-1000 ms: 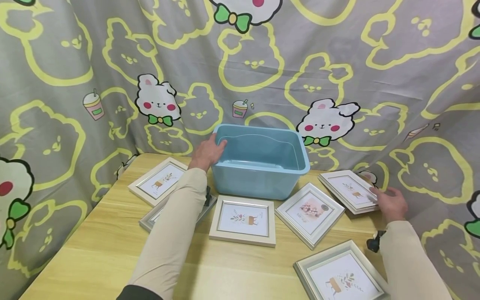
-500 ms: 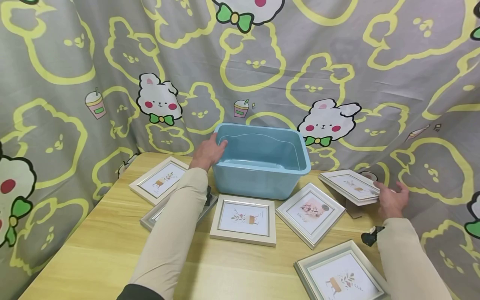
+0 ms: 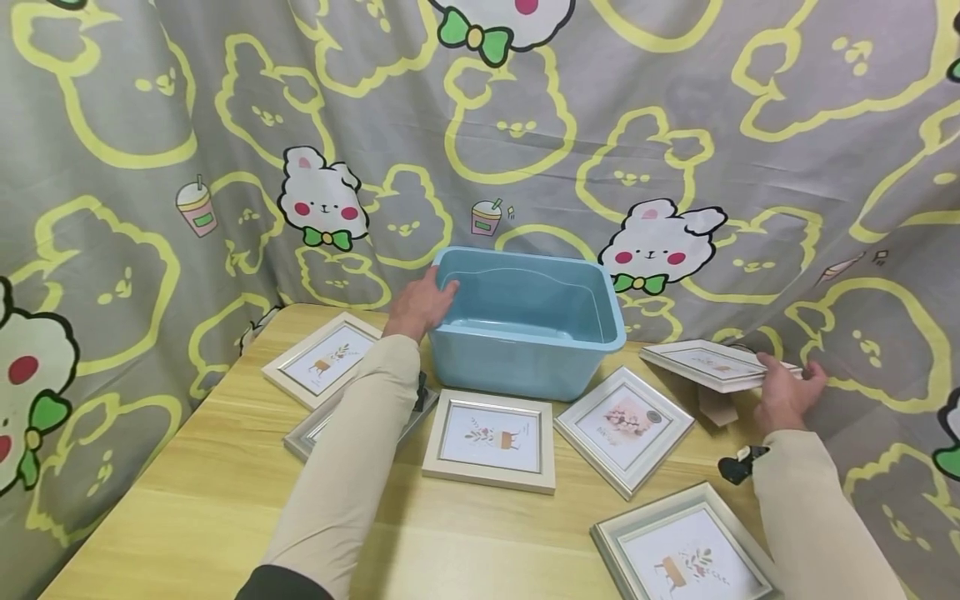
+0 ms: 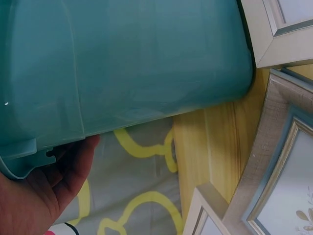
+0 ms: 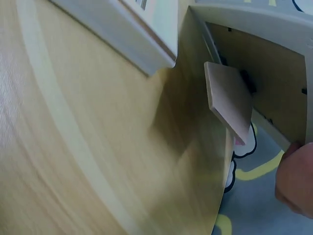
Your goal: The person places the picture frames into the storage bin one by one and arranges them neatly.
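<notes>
A light blue plastic bin (image 3: 517,367) stands at the back of the wooden table. My left hand (image 3: 422,307) grips its left rim, the fingers curling under the lip in the left wrist view. At the far right, my right hand (image 3: 787,396) holds a white picture frame (image 3: 712,360) by its right edge. That frame is raised and tilted, its far left end low near the tabletop. Its brown back and the easel leg (image 5: 227,100) sticking out from it show in the right wrist view. A silver picture frame (image 3: 625,429) with a pink flower print lies between bin and right hand.
A cream picture frame (image 3: 491,440) lies before the bin. Under my left forearm is a grey frame (image 3: 309,437), with another cream frame (image 3: 324,365) behind it. A thicker frame (image 3: 688,546) lies at front right. A patterned curtain (image 3: 517,142) hangs behind the table.
My right hand has lifted the right side of the white picture frame, tilting it up so its easel leg shows underneath. My left hand has stayed on the bin rim.
</notes>
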`<state>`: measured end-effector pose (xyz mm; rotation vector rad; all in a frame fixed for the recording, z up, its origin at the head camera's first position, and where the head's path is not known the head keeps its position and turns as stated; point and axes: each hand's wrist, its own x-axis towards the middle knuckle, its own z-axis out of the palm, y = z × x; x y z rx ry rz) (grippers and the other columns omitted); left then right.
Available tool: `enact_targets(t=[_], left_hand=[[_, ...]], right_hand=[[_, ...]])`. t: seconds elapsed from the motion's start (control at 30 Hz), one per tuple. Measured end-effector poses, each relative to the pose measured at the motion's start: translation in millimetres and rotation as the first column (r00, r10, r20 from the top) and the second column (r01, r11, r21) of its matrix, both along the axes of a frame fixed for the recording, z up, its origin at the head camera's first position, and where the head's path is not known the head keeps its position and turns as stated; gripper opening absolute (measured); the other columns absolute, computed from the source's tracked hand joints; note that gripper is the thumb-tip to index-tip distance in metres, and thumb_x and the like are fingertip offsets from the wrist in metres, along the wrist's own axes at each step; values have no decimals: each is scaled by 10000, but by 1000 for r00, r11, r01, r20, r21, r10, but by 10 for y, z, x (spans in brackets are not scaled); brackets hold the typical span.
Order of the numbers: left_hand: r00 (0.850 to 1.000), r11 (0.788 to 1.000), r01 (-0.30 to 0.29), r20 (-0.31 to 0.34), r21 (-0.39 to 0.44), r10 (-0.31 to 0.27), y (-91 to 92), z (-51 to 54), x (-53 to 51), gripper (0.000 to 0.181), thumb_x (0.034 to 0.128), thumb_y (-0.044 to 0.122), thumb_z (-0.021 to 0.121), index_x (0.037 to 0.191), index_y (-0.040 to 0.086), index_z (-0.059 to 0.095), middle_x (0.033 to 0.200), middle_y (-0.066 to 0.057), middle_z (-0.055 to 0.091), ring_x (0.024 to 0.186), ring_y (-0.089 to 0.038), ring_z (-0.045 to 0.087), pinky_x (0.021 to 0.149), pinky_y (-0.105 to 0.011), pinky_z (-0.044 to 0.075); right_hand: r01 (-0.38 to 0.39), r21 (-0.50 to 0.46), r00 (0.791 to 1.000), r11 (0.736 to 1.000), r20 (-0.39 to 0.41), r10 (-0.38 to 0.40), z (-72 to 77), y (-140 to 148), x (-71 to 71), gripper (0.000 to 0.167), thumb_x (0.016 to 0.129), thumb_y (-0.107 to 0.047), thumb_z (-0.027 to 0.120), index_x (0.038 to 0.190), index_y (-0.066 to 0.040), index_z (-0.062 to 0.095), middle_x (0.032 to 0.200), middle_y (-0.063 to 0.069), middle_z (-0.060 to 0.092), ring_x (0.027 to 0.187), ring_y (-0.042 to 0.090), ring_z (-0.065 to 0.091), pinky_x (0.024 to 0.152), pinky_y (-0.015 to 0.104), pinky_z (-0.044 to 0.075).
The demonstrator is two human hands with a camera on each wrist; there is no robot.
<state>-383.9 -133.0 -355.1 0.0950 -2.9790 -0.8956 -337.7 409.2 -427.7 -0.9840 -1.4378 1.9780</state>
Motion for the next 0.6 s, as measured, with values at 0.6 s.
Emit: enact_targets(t=[0.6], left_hand=[[1000,1000,-8,15,-8,8,25,-4,-44,706,972,606,305,1554,222,199,1520,-152,402,1378,-360,411,1106,-512,361]], right_hand=[[-153,4,972,988,-182,151,169,-212,-60,1010,813,-29,741,1511,-399,112,1591,-95,134,1193,58,453,1043,164,387]])
